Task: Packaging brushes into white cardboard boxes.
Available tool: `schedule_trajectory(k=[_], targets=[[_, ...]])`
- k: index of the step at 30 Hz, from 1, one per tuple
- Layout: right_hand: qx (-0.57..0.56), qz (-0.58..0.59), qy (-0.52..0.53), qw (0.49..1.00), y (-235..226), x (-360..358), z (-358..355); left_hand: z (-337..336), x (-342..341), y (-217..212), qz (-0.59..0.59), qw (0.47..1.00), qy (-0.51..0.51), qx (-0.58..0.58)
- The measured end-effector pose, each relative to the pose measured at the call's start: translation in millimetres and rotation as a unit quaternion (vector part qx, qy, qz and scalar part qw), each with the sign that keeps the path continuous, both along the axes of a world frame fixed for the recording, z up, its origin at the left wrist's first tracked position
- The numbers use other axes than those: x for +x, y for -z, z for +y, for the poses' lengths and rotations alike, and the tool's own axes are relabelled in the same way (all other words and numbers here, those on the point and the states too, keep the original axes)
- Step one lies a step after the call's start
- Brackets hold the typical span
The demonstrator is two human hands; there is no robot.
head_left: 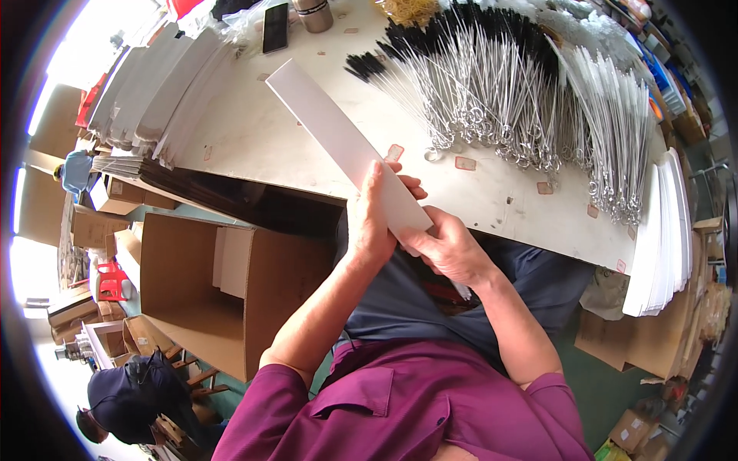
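Observation:
A long, narrow white cardboard box slants across in front of me, its far end over the table. My left hand is wrapped round its lower half, thumb on top and fingertips showing past the far side. At the near end, my right hand pinches the box, thumb on top. Thin whitish tips stick out just below that hand; I cannot make out what they are. Beyond my hands lies a big heap of wire-handled brushes with black bristles and looped ends. More brushes with white bristles lie to its right.
Stacks of flat white boxes stand at the table's left and right edge. A phone and a metal cup sit at the back. An opened carton stands left of my legs. Another person bends over at lower left.

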State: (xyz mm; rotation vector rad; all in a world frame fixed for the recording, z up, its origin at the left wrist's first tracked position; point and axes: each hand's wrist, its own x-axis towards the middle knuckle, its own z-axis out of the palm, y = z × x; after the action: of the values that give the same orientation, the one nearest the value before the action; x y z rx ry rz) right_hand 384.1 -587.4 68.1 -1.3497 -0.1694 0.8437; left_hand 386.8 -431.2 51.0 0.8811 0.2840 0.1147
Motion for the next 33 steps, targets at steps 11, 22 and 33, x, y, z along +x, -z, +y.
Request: schedule_trajectory(k=[11,22,33], targets=[[-0.055,-0.057,-0.042,0.996,-7,24,-51,47,-58,-63,-0.273,0.575,0.067,0.768],[-0.239,-0.169,-0.212,0.932,-23,29,-45,34,-25,-45,-0.231,0.509,0.312,0.768],[-0.257,-0.339,0.076,0.902,-6,17,-89,39,-46,-12,-0.139,0.599,0.196,0.764]])
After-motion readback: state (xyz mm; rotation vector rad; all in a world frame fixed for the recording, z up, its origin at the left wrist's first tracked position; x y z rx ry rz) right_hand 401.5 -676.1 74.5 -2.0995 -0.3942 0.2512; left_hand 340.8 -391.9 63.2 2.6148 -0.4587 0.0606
